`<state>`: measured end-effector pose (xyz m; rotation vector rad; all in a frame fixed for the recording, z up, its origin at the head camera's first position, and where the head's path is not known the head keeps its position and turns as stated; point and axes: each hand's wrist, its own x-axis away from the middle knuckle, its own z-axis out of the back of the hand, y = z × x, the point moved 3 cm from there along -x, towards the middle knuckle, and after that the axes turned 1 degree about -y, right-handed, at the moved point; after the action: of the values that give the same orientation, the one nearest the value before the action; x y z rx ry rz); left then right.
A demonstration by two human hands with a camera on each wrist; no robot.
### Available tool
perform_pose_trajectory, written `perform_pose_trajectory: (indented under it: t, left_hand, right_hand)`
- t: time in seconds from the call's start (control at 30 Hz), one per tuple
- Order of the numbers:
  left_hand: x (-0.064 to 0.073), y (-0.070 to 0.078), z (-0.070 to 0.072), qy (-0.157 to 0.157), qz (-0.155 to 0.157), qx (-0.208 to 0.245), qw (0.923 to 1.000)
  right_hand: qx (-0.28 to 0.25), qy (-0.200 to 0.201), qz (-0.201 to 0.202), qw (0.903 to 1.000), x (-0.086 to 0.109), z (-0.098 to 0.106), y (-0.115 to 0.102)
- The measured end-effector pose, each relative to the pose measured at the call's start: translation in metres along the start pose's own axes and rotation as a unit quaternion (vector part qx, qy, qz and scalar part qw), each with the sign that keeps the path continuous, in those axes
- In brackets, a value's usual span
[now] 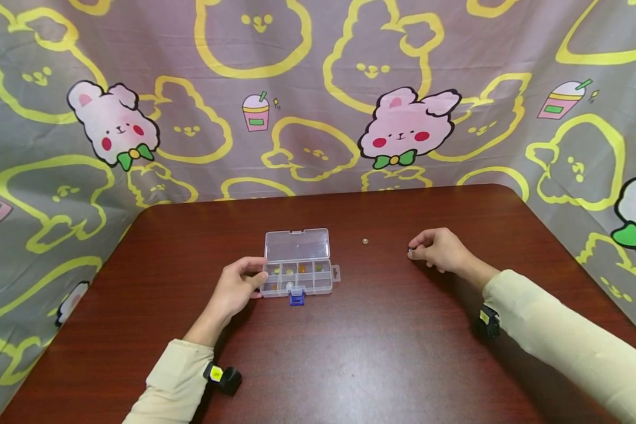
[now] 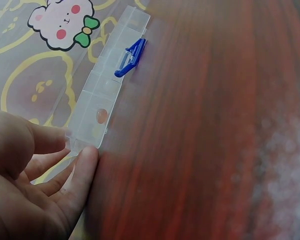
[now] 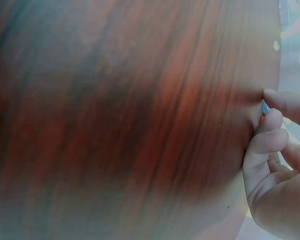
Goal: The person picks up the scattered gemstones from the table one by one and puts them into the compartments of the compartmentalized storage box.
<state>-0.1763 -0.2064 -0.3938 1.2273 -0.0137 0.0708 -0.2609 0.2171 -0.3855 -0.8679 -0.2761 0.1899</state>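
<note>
A clear plastic compartment box (image 1: pixel 322 285) lies with its lid (image 1: pixel 297 245) tipped back and a blue latch (image 1: pixel 297 298) at its front. Small yellow, clear, orange and green bead-like pieces sit in several compartments; one orange piece (image 2: pixel 101 116) shows through the front wall. My left hand (image 1: pixel 237 288) grips the box's left end between thumb and fingers. To the right of the box, my right hand (image 1: pixel 439 250) pinches a tiny bluish bead-like piece (image 3: pixel 264 107) at the tabletop. Most of that piece is hidden by the fingertips.
Between the box and my right hand, a small pale round bead (image 1: pixel 365 241) lies on the brown wooden table (image 1: pixel 350 353). A patterned curtain (image 1: pixel 318 118) hangs behind the table and along its sides.
</note>
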Motion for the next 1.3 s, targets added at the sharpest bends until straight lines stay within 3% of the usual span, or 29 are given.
perform_pose_trajectory:
  t: [1.3]
  left_hand:
    - [0.0008, 0.0002, -0.0009, -0.001, 0.002, 0.002, 1.0]
  right_hand:
    - [0.014, 0.001, 0.001, 0.9999, 0.0, -0.0006, -0.0016]
